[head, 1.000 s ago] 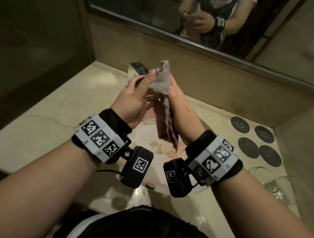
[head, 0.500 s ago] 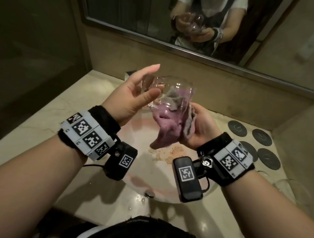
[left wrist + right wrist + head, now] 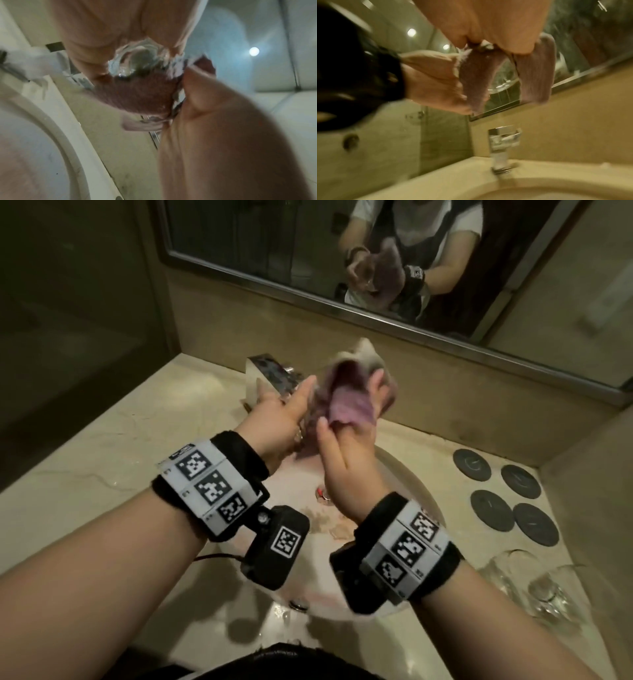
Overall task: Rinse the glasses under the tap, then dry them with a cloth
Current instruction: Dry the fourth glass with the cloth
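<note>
Over the sink my two hands work a purple cloth [image 3: 346, 402] around a clear glass. The cloth hides almost all of the glass in the head view. In the left wrist view the thick base of the glass [image 3: 137, 59] shows between my left fingers, with the cloth [image 3: 142, 93] bunched below it. My left hand [image 3: 291, 412] grips the glass from the left, thumb stretched up along the cloth. My right hand [image 3: 346, 436] grips the cloth against the glass from the right. A curve of the glass [image 3: 503, 81] shows between two cloth folds [image 3: 474, 75] in the right wrist view.
A square chrome tap [image 3: 270, 374] stands just behind my left hand. The round white sink [image 3: 411, 474] lies below both hands. Two more clear glasses [image 3: 534, 583] stand on the counter at the lower right. Several dark round coasters [image 3: 493, 501] lie at the right, under the mirror [image 3: 274, 251].
Half a second ago the glass stood bare above the cloth in my left fingers. Now the cloth is drawn up over it and both hands have closed in around it.
</note>
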Demonstrator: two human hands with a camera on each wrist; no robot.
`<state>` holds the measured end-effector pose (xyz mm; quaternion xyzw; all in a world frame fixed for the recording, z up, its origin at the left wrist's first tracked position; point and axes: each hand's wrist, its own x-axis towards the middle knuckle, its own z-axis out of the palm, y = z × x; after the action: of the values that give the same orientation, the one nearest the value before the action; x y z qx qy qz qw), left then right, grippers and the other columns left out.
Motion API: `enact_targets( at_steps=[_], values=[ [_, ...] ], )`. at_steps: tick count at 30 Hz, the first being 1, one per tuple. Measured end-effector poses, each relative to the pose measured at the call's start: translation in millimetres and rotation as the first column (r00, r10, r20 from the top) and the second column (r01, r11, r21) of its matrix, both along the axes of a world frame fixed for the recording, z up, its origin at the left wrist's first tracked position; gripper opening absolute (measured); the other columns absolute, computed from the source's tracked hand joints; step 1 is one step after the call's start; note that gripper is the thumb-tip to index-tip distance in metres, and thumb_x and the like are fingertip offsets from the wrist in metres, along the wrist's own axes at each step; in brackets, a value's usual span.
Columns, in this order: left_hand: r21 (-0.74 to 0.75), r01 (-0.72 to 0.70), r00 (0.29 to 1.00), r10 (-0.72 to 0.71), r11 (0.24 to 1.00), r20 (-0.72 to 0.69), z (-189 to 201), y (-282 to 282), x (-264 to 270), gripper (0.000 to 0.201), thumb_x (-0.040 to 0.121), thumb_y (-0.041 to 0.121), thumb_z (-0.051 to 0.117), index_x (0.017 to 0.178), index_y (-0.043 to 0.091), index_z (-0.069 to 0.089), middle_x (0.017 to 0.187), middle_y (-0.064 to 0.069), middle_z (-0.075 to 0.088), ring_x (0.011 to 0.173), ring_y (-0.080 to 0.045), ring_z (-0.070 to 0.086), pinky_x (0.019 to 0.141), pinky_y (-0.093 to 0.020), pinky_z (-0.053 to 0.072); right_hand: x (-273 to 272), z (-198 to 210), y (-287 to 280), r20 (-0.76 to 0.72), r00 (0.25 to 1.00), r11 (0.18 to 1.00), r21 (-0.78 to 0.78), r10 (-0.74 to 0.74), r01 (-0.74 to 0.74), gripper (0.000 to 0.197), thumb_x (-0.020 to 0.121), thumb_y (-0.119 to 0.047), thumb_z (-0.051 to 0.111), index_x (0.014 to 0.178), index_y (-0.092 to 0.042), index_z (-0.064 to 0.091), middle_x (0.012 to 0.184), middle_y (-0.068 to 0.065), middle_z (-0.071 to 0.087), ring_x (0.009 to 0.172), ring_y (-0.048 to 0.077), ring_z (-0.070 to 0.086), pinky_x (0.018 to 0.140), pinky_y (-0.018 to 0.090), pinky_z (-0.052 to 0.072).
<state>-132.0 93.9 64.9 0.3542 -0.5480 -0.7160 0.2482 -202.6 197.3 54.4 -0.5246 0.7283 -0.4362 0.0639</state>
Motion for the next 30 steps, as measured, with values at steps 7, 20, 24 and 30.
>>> enact_targets(
  at_steps=[7,20,24,30],
  values=[
    [-0.243,0.137,0.99,-0.139,0.96,0.009,-4.7,11.9,10.4,0.023,0.096,0.025,0.049,0.116,0.016,0.043,0.085,-0.008,0.053,0.068,-0.016,0.051,0.059,-0.029,0.042,-38.5,37.6,-11.1,-0.196,0.978,0.981,0.193,0.066,-0.027,0.031,0.092,-0.029,0.036,0.101,-0.027,0.065,0.104,0.0,0.065,0.101,0.017,0.056,0.086,0.029,0.042],
    [-0.159,-0.06,0.993,0.043,0.985,-0.111,8.1,0.1,8.4,0.065,0.071,0.063,0.062,0.108,0.012,0.046,0.095,-0.005,0.061,0.086,-0.022,0.059,0.067,-0.037,0.052,-42.6,37.1,-2.3,0.952,0.304,0.993,0.069,-0.037,-0.095,0.029,0.093,-0.014,0.031,0.098,0.003,0.054,0.096,0.019,0.058,0.09,0.028,0.058,0.091,0.039,0.048],
    [-0.214,-0.203,0.978,0.207,0.956,-0.003,-1.1,-4.5,7.2,0.079,0.062,0.074,0.065,0.111,0.017,0.041,0.104,-0.003,0.061,0.097,-0.021,0.062,0.087,-0.046,0.053,-29.0,34.7,-1.7,0.934,0.357,0.999,0.028,-0.01,-0.045,0.022,0.096,-0.013,0.034,0.085,-0.005,0.052,0.07,0.007,0.053,0.054,0.013,0.054,0.051,0.024,0.047],
    [-0.158,-0.147,0.983,0.162,0.976,0.088,-7.5,-4.6,1.4,0.062,0.087,0.051,0.054,0.123,0.008,0.029,0.101,-0.005,0.057,0.081,-0.017,0.06,0.071,-0.034,0.054,9.0,20.1,-2.1,0.001,1.0,0.941,0.337,-0.024,0.022,0.026,0.1,-0.025,0.032,0.108,-0.011,0.052,0.122,0.02,0.052,0.117,0.032,0.048,0.102,0.044,0.039]
  ],
)
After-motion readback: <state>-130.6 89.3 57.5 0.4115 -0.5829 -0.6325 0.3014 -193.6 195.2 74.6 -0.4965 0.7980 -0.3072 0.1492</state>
